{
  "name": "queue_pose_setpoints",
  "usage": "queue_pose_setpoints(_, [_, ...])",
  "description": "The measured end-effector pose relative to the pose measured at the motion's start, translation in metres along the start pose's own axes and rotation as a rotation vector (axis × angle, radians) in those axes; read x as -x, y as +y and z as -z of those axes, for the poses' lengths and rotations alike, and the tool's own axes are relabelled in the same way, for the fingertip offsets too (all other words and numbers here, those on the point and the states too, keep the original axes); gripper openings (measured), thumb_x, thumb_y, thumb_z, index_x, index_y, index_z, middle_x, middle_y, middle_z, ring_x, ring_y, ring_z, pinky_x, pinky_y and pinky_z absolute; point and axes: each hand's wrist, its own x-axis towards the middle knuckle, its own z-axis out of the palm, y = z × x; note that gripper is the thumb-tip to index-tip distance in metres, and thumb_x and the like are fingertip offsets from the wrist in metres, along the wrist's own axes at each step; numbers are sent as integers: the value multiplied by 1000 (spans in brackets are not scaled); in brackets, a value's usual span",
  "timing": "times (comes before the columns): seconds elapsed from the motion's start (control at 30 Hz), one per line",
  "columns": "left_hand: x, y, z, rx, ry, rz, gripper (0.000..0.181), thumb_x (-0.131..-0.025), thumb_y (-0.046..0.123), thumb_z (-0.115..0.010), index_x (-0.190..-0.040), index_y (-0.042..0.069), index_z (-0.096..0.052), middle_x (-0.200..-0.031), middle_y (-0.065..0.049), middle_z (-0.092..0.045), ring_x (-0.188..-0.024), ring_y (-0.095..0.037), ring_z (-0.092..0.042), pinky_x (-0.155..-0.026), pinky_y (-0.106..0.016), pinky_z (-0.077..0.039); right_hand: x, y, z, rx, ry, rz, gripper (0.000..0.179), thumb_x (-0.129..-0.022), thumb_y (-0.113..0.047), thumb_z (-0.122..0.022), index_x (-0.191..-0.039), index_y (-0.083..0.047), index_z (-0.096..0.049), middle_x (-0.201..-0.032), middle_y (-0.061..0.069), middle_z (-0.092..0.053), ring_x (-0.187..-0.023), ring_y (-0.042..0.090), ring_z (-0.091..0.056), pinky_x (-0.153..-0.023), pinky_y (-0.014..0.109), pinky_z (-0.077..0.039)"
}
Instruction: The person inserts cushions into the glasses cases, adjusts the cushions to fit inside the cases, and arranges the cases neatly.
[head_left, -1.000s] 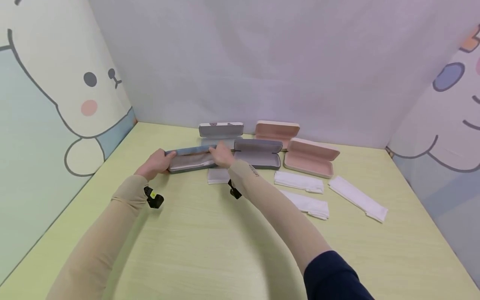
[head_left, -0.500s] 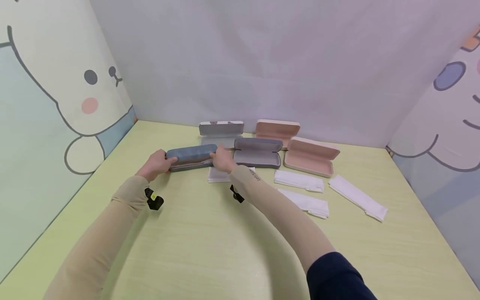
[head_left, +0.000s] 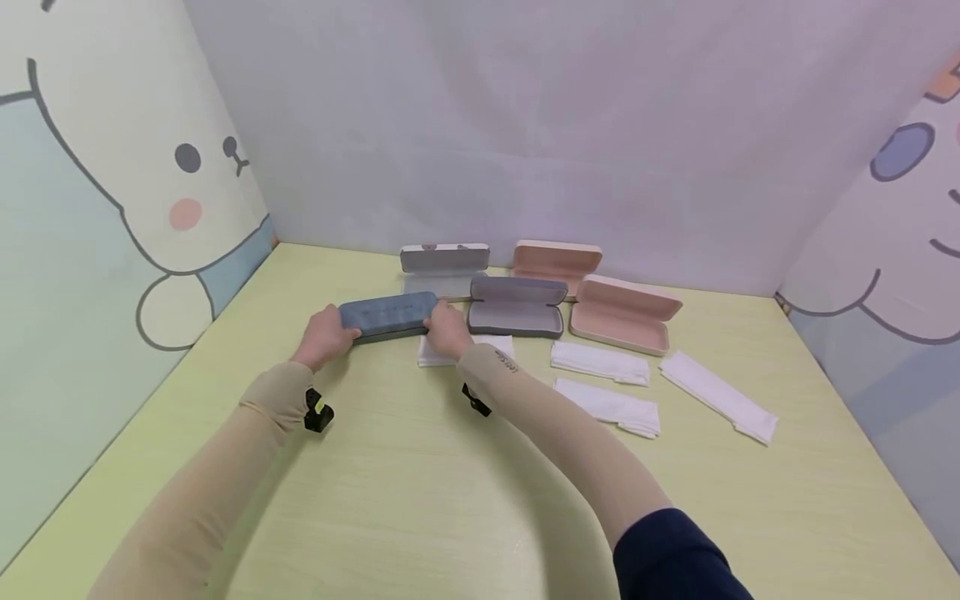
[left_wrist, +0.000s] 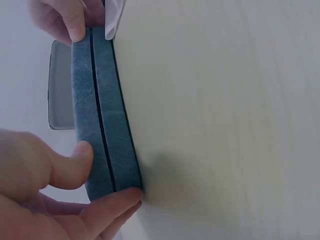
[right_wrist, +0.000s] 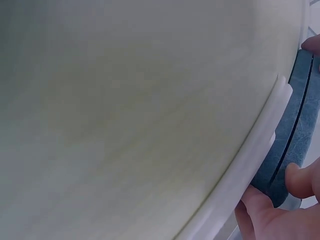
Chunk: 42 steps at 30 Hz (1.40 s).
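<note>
A blue glasses case (head_left: pixel 388 313) lies at the left of the head view, its lid down over the base with a thin dark seam along the side. At its left end my left hand (head_left: pixel 324 335) holds it, thumb on the lid and fingers at the lower half, as the left wrist view shows on the case (left_wrist: pixel 112 110). My right hand (head_left: pixel 450 331) grips the right end in the same way, thumb on the lid. Just in front of that end lies a folded white cloth (head_left: pixel 492 345), partly hidden behind the right hand.
Standing open behind and to the right are a grey case (head_left: pixel 444 283), a dark grey case (head_left: pixel 515 317), a peach case (head_left: pixel 557 260) and a pink case (head_left: pixel 618 331). Folded white cloths (head_left: pixel 598 363) lie at the right of the table (head_left: pixel 390 483). A curtain (head_left: pixel 480 125) backs it.
The blue case's lid has come down: its pale inside and the cloth in it showed a second ago and are now covered. Both hands have stayed at its ends.
</note>
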Motion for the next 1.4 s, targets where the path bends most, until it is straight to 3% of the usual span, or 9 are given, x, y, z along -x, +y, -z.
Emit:
queue_pose_setpoints(0.33, [-2,1,-2,-26,4,-5,51,-97,13,-51,-125,-26,-35,-119,-41,-47,-107,-48,-50,-94,-53,-43,-1,2,0,3,22,4,40,-101,-17,-46,-129,11,-46,-122,22,-59,-117,32,-57,-101,39,-46])
queue_pose_setpoints(0.57, [-3,-3,1,-9,11,-4,43,-95,14,-54,-117,-21,-42,-104,-30,-49,-89,-34,-46,-84,-47,-44,1,-1,3,-19,7,20,32,-100,-15,-48,-122,9,-50,-109,18,-62,-100,26,-60,-87,35,-50])
queue_pose_setpoints(0.83, [-3,-9,5,-13,24,-8,41,-93,14,-57,-112,-20,-45,-96,-25,-48,-85,-32,-45,-79,-44,-43,-1,-5,3,-24,2,23,26,-100,-16,-49,-115,5,-54,-103,14,-63,-87,20,-57,-77,31,-49])
queue_pose_setpoints(1.03, [0,-14,14,-13,33,-8,38,-92,15,-58,-105,-18,-46,-88,-19,-46,-80,-30,-44,-72,-38,-41,-5,-13,0,-81,27,25,18,-98,-13,-53,-100,3,-61,-80,6,-53,-71,15,-49,-64,24,-41])
queue_pose_setpoints(1.2, [8,-25,20,-25,27,0,34,-90,16,-60,-97,-14,-46,-81,-15,-43,-76,-28,-42,-67,-33,-37,-6,-24,-7,-78,-2,51,20,-97,-13,-54,-82,0,-59,-70,1,-43,-62,13,-44,-57,21,-35])
queue_pose_setpoints(1.4, [16,-39,26,-21,28,14,41,-90,17,-60,-104,-19,-46,-87,-21,-47,-79,-31,-44,-69,-36,-39,-9,-37,-16,-37,-13,70,20,-97,-14,-55,-88,2,-63,-73,2,-46,-68,14,-45,-62,21,-37])
